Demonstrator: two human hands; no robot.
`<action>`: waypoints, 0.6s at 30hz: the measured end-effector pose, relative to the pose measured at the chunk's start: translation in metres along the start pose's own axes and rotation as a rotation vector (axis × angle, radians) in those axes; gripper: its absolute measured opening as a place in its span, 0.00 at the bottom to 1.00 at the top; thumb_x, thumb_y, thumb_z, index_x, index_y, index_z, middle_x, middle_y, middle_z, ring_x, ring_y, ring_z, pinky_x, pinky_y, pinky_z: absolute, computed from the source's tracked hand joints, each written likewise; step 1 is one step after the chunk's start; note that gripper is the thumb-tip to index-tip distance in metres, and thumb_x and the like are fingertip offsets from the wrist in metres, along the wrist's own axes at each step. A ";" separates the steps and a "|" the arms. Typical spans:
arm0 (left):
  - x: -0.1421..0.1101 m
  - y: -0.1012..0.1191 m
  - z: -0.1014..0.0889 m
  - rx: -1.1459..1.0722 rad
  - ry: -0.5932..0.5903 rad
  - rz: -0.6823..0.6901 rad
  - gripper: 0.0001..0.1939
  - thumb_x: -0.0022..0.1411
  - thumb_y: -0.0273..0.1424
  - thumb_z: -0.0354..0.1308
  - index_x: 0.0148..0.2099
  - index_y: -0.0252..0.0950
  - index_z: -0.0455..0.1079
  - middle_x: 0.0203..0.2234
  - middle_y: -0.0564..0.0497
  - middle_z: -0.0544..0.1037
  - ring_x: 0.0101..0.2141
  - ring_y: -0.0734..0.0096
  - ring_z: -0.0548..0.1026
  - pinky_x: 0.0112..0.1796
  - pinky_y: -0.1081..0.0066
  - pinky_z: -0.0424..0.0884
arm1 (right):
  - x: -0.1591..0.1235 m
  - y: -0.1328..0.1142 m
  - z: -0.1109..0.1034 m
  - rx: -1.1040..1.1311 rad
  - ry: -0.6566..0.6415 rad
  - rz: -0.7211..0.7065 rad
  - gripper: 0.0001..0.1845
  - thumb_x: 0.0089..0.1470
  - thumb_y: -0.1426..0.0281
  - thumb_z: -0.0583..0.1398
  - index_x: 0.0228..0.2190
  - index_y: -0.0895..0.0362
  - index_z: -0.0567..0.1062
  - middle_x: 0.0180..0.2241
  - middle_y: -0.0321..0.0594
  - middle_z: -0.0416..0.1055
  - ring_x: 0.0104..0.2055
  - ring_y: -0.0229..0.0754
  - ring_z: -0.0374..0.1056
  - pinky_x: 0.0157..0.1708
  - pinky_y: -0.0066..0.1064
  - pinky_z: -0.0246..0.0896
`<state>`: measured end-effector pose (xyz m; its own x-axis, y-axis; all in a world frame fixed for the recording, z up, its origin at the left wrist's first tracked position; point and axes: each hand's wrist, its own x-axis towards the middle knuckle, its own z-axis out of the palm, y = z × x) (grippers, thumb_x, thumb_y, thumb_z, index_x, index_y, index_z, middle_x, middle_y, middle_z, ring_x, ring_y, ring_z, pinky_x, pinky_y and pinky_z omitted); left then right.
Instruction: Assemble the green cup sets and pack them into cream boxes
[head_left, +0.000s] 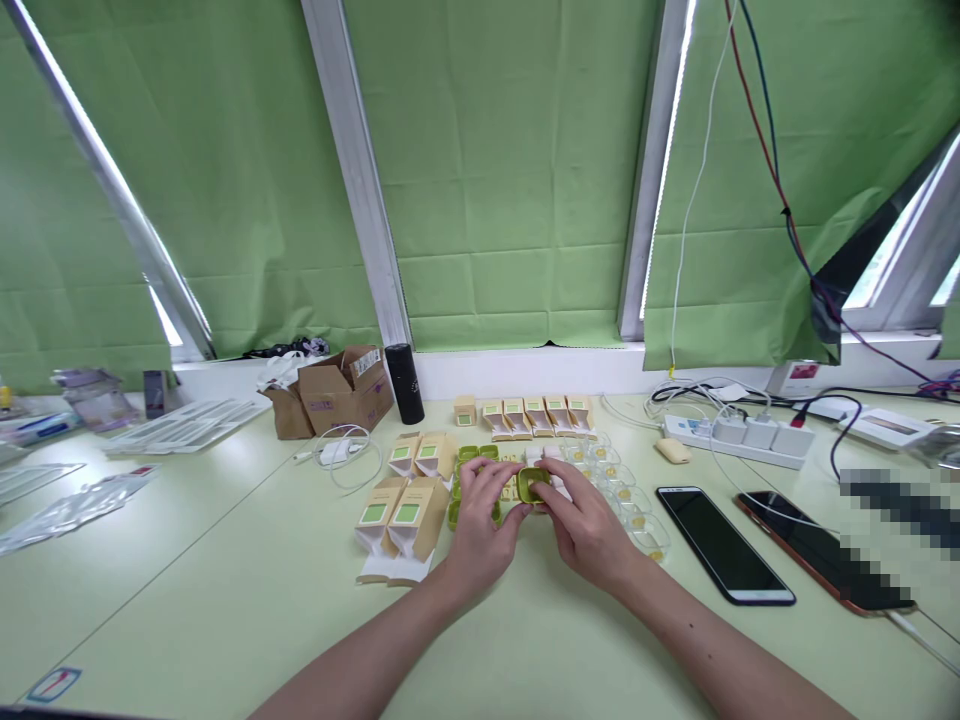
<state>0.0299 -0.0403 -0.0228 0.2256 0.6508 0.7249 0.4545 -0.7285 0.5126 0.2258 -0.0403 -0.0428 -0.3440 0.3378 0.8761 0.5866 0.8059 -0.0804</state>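
Between my two hands is a small olive-green square cup (533, 485), tilted so that its hollow side faces me. The fingers and thumb of my left hand (486, 520) grip its left edge. My right hand (589, 520) pinches its right side, with a fingertip at the hollow. More green cups (478, 453) stand behind and beside my left hand, partly hidden by it. Clear round plastic cups (628, 498) with small yellow bits in them lie to the right of my right hand. Small kraft boxes (418, 515) with green labels and open flaps stand left of my left hand.
A row of open kraft boxes (537, 415) stands at the back, beside a single box (465, 410). Two phones (724, 545) lie to the right, before a power strip (739, 437) with cables. A black bottle (405, 384) and a cardboard carton (343, 392) stand back left.
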 end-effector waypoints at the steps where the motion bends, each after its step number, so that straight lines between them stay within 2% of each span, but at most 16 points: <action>1: 0.000 0.000 0.000 0.000 0.001 -0.002 0.19 0.67 0.28 0.62 0.59 0.42 0.72 0.51 0.43 0.78 0.57 0.49 0.65 0.57 0.46 0.68 | 0.000 0.000 0.000 -0.001 0.001 -0.007 0.26 0.65 0.81 0.53 0.61 0.53 0.68 0.60 0.57 0.67 0.64 0.57 0.66 0.56 0.54 0.74; 6: 0.000 0.001 0.000 0.001 0.000 -0.021 0.18 0.67 0.28 0.63 0.59 0.42 0.73 0.51 0.44 0.79 0.57 0.50 0.65 0.58 0.47 0.68 | 0.001 0.000 0.000 -0.014 -0.003 -0.032 0.26 0.64 0.83 0.52 0.60 0.54 0.68 0.60 0.58 0.66 0.65 0.57 0.65 0.56 0.54 0.74; 10: -0.001 -0.001 0.000 -0.004 0.002 -0.015 0.19 0.68 0.30 0.63 0.60 0.43 0.73 0.52 0.43 0.79 0.57 0.50 0.66 0.57 0.47 0.69 | 0.002 -0.001 0.000 -0.005 -0.010 0.001 0.23 0.66 0.81 0.53 0.59 0.54 0.69 0.59 0.57 0.67 0.63 0.57 0.67 0.55 0.52 0.75; 18: 0.000 0.000 0.000 -0.010 0.004 -0.015 0.19 0.68 0.31 0.63 0.60 0.43 0.74 0.51 0.43 0.79 0.57 0.50 0.66 0.57 0.47 0.69 | 0.000 0.000 0.000 0.028 -0.019 0.026 0.26 0.67 0.80 0.53 0.62 0.53 0.68 0.60 0.57 0.68 0.64 0.57 0.67 0.57 0.53 0.74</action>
<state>0.0295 -0.0405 -0.0227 0.2159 0.6608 0.7188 0.4494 -0.7208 0.5277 0.2254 -0.0399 -0.0426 -0.3428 0.3676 0.8645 0.5746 0.8101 -0.1167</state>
